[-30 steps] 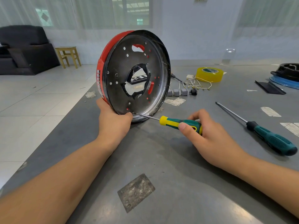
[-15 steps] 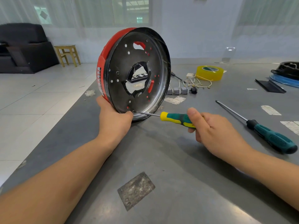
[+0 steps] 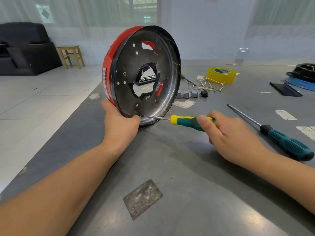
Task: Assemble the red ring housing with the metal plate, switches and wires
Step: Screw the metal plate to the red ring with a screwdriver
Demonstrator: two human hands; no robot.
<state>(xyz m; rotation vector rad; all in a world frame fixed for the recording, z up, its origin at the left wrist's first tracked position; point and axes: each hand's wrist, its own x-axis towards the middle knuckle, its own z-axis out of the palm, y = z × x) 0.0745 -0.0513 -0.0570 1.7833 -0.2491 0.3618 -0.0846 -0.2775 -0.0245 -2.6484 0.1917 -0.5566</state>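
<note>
Head view: the left hand (image 3: 120, 123) grips the housing (image 3: 109, 68) on edge on the table (image 3: 187, 193), turning its plate (image 3: 144, 77) toward the screwdriver (image 3: 187, 121) pinched in the right hand (image 3: 228, 133), tip apparently on a screw near the bottom rim.

Pale daylight came through sheer white curtains (image 3: 95, 12) drawn across the windows (image 3: 138, 10) on the far wall (image 3: 204, 31), which was a plain, pale blue-grey. The floor (image 3: 34, 103) was laid in large light tiles with thin dark joints and gave back a soft sheen. In the far left corner stood a black armchair (image 3: 25, 48), and just beside it, to the right, a small wooden stool (image 3: 71, 56) with yellowish legs.
</note>
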